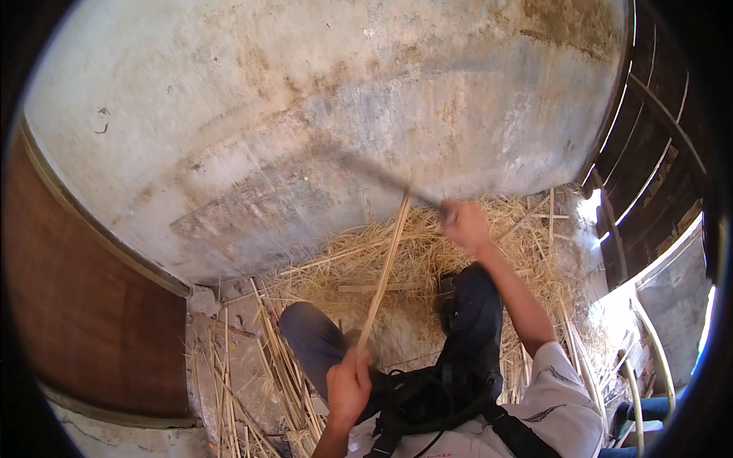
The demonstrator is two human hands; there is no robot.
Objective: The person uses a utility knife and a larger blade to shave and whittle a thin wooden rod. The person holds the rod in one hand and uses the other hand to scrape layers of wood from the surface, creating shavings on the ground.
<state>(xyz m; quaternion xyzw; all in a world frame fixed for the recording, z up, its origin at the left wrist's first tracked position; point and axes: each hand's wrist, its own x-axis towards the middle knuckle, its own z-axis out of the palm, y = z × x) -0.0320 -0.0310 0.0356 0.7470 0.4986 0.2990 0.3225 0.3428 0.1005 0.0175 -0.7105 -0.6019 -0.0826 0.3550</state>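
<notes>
My left hand (349,388) is closed around the lower end of a long, pale bamboo strip (385,278). The strip slants up and away from me, between my knees. In my right hand (467,227) is the handle of a long-bladed knife (374,173), smeared by motion. Its blade points up and to the left, and crosses the strip's far end in the picture. Whether blade and strip touch, I cannot tell.
Thin pale shavings (427,244) cover the floor ahead, beneath a stained wall (328,114). Several long bamboo strips (282,366) lie by my left knee. A brown wooden panel (114,305) stands at the left, dark boards (649,137) at the right.
</notes>
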